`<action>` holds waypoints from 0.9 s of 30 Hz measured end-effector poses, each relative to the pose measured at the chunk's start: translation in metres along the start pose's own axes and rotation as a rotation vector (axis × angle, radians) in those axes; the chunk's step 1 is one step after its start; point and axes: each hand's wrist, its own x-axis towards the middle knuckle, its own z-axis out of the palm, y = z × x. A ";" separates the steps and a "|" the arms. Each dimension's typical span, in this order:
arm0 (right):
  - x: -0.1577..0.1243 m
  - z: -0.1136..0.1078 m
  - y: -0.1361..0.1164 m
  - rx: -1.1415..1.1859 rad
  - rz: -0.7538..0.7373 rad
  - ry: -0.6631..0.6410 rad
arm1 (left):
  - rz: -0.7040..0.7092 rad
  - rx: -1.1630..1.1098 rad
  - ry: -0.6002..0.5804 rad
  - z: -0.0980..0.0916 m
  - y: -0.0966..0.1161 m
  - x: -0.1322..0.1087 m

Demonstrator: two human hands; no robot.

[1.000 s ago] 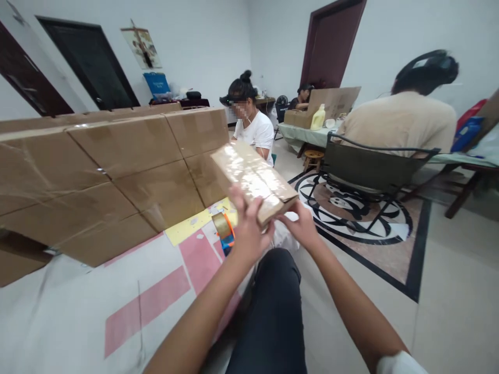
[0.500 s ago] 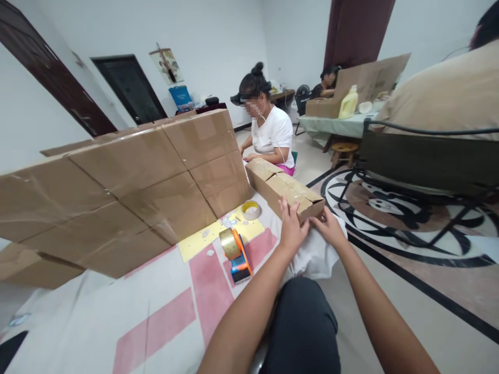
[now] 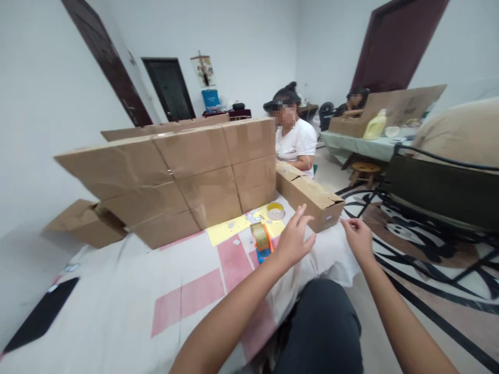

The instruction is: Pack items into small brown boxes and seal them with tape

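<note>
A long taped cardboard box lies at the table's right edge, its near end facing me. My left hand hovers just in front of that end, fingers spread, holding nothing. To the right of the box, my right hand is apart from it, thumb and fingers pinched together; whatever may be between them is too small to make out. Left of my left hand is a tape dispenser with a brown roll, partly hidden by my wrist. Behind it lies a loose roll of tape.
A wall of stacked cardboard boxes stands along the table's far side. A black flat object lies at the table's left. Behind the boxes sits a person in a white shirt. A chair stands to the right.
Both hands have come off the near end of the box; the left has opened and the right has drawn away to the right, pinched. My view has turned left.
</note>
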 end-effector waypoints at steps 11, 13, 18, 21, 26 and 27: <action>-0.130 0.104 -0.241 0.135 -0.536 -0.515 | -0.309 0.380 0.583 -0.291 -0.102 -0.197; -0.176 0.154 -0.291 0.192 -0.668 -0.691 | -0.445 0.407 0.763 -0.343 -0.140 -0.223; -0.308 0.296 -0.382 0.333 -0.890 -1.118 | -0.763 0.453 1.125 -0.453 -0.232 -0.273; -0.372 0.381 -0.424 0.310 -0.822 -1.196 | -0.871 0.445 1.236 -0.498 -0.279 -0.287; -0.418 0.492 -0.494 0.255 -0.769 -1.120 | -0.860 0.330 1.313 -0.546 -0.345 -0.291; -0.421 0.509 -0.504 0.244 -0.713 -1.122 | -0.835 0.289 1.315 -0.551 -0.357 -0.293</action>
